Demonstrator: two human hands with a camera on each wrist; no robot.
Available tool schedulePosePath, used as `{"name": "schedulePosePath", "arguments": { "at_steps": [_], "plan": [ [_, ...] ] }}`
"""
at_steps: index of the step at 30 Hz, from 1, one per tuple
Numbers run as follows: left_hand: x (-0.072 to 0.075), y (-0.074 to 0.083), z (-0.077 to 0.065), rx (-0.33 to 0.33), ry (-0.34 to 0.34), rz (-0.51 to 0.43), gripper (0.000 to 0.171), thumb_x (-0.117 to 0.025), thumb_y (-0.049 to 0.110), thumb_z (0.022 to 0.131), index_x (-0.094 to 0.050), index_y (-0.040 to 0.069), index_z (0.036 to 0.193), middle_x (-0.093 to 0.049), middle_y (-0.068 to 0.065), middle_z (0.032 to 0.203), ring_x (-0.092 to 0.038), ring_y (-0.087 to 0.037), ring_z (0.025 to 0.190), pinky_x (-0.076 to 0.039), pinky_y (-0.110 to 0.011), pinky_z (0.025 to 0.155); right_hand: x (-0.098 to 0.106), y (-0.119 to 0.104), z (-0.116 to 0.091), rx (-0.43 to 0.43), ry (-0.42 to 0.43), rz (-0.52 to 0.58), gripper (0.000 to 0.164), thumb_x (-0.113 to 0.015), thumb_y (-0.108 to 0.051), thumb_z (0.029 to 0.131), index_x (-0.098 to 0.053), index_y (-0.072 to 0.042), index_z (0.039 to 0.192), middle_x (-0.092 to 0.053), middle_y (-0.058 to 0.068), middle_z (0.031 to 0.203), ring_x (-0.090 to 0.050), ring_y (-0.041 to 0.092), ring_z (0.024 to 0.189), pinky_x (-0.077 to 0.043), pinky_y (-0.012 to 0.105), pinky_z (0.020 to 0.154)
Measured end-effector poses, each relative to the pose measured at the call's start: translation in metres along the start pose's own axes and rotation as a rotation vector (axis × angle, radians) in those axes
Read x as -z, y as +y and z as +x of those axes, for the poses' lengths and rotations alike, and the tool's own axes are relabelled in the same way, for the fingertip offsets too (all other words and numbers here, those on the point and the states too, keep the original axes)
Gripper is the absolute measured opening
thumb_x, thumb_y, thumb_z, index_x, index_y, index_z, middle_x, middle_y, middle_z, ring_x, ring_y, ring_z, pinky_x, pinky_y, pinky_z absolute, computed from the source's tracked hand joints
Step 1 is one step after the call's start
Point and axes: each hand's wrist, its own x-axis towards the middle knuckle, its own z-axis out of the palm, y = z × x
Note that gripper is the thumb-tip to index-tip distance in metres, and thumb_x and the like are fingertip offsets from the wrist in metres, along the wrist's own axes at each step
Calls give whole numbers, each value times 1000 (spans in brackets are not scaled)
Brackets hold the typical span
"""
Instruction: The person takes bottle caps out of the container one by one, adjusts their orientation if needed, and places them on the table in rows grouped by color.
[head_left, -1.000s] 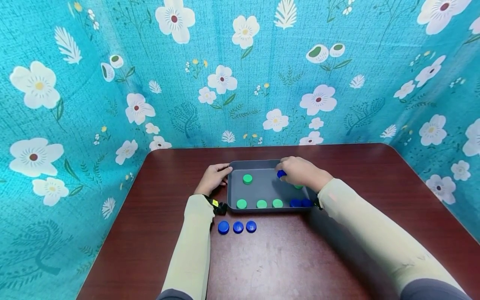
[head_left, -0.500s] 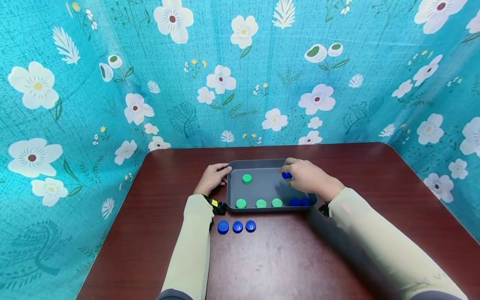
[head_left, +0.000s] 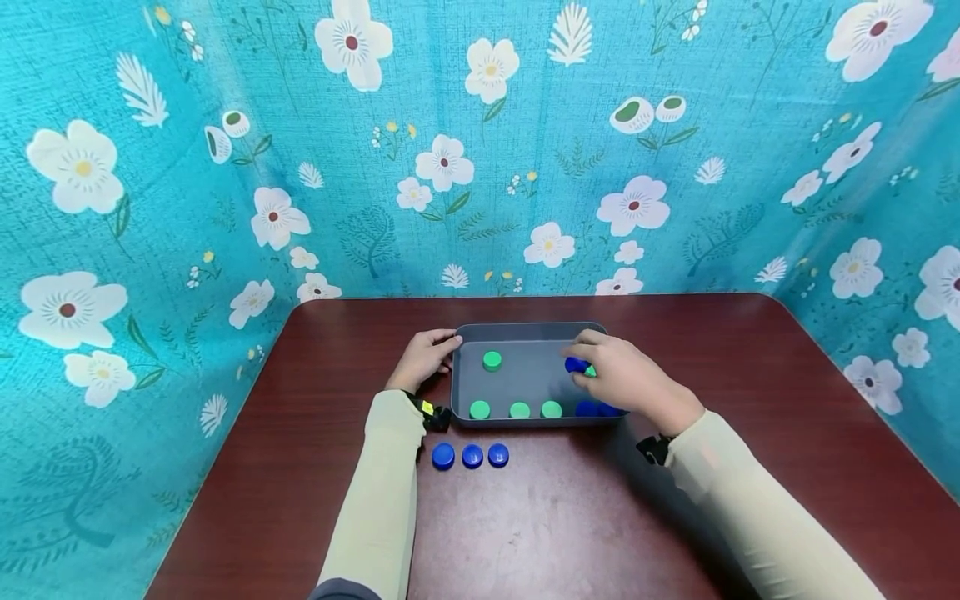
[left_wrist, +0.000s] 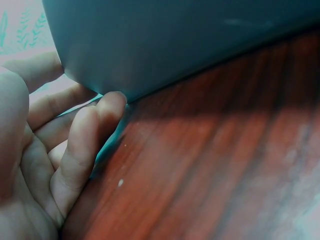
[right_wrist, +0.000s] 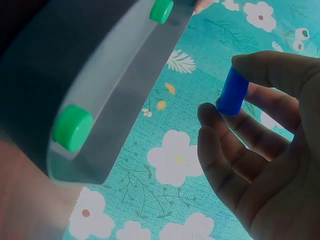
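My right hand (head_left: pixel 628 371) pinches a blue bottle cap (head_left: pixel 575 365) between thumb and fingertips over the right part of a grey tray (head_left: pixel 525 423). In the right wrist view this blue cap (right_wrist: pixel 232 92) stands on edge in the pinch. Partly covered by the fingers is a green cap (head_left: pixel 591 372). At the tray's left side, my left hand (head_left: pixel 422 358) holds the rim, one digit tip lapping over it. Other fingers (left_wrist: pixel 107 107) touch the outer wall in the left wrist view.
Along the tray's front wall lie green caps (head_left: pixel 520 410) and two blue caps (head_left: pixel 587 408). Another green cap (head_left: pixel 492 361) sits farther back. Three blue caps (head_left: pixel 472 456) stand in a row on the brown table (head_left: pixel 540 525). A floral curtain (head_left: pixel 480 208) hangs behind.
My right hand has shifted rightward and a little nearer with the blue cap. A green cap shows beside it again. The left hand stays at the tray's side.
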Motion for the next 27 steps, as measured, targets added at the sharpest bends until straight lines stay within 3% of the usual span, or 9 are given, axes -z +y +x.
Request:
{"name": "schedulePosePath", "arguments": {
  "at_steps": [8,15,27],
  "plan": [
    [-2,-1,0,8,11,9,45,-66,38,93,-63,14,131,-68,-9,97,-65,-24,72,-56,-34,63,-9,-7,-16,9,47,60,34,-75,-23,88,-70,-8,118,-59,3,108,-61,13,78,-54,29,68],
    [-1,1,1,-10,22,2,45,-66,40,93,-64,13,129,-68,-9,97,-65,-26,72,-57,-35,63,-12,-13,-20,-11,79,105,36,-76,-26,87,-70,-9,118,-61,3,110,-61,15,89,-56,35,74],
    [-5,1,-3,-1,26,6,43,-66,39,93,-65,13,128,-68,-9,95,-65,-26,71,-56,-34,63,-16,-27,-23,40,51,104,34,-78,-24,85,-71,-9,115,-63,1,110,-62,16,96,-55,35,80]
  ]
}}
